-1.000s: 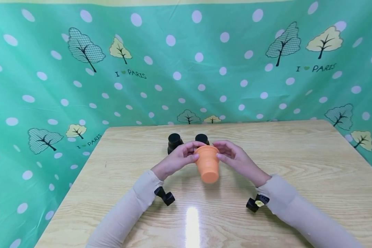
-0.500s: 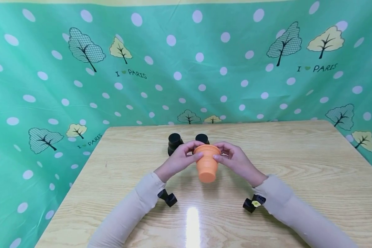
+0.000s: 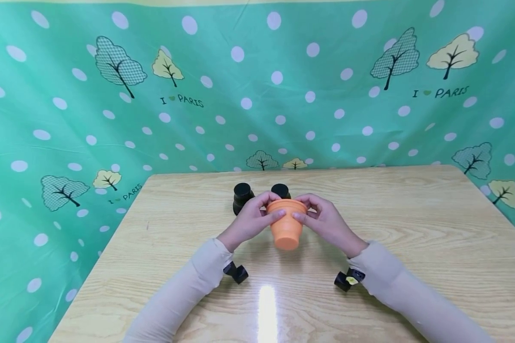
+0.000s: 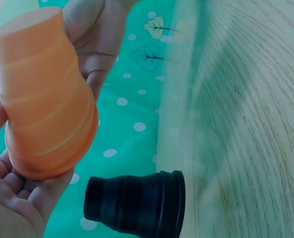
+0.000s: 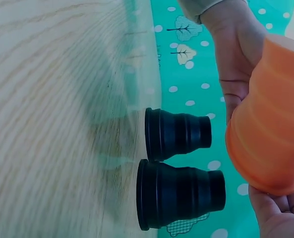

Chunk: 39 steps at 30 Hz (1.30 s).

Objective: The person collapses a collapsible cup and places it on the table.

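Note:
An orange ribbed cup (image 3: 286, 228) is held up off the table between my two hands, its wide rim away from me and its narrow base toward me. On its left my left hand (image 3: 251, 220) grips the rim, thumb on the near wall and fingers behind. My right hand (image 3: 326, 223) holds the opposite side the same way, and the two thumbs nearly meet. Both wrist views show the ribbed wall of the orange cup (image 4: 42, 94) close up. The fingertips behind the rim are partly hidden.
Two black ribbed cups stand rim down on the wooden table (image 3: 189, 200) beyond my hands: a left black cup (image 3: 242, 196) and a right black cup (image 3: 281, 190), partly hidden by my hands. A green dotted cloth (image 3: 223, 85) hangs behind the table.
My hands have come slightly closer together, and the thumbs have slid inward over the orange cup's wall. The cup has turned a little, its base shifting left. The black cups stay put.

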Motion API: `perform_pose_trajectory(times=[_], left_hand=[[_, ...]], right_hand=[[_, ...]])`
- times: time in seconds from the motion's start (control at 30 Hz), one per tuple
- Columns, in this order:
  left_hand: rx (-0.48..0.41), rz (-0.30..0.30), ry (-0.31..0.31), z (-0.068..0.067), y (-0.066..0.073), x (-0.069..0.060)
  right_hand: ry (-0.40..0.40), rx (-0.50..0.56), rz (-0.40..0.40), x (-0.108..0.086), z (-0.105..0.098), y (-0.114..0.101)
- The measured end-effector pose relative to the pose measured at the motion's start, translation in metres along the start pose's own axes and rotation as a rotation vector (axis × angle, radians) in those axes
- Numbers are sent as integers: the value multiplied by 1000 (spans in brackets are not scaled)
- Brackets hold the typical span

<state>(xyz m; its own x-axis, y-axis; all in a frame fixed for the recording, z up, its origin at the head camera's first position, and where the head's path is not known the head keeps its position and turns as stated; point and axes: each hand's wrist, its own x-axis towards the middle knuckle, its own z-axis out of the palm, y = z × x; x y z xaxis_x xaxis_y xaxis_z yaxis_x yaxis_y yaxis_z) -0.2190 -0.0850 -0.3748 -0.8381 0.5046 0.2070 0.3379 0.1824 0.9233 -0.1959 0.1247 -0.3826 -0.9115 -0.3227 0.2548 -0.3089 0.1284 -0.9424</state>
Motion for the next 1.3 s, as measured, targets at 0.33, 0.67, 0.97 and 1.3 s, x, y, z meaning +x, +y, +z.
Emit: perform_pose_trajectory(times=[0.33, 0.67, 0.97, 1.3], left_hand=[[102, 66, 2, 3, -1, -1], [169, 157, 137, 6, 0, 0], [-35, 34, 91, 4, 4, -1], [-231, -5, 50, 9, 5, -5]], right_hand=[[13, -30, -39, 0, 0, -2], [87, -96, -69, -2, 0, -1], [193, -101, -159, -3, -3, 1], [315, 39, -202, 0, -7, 5]])
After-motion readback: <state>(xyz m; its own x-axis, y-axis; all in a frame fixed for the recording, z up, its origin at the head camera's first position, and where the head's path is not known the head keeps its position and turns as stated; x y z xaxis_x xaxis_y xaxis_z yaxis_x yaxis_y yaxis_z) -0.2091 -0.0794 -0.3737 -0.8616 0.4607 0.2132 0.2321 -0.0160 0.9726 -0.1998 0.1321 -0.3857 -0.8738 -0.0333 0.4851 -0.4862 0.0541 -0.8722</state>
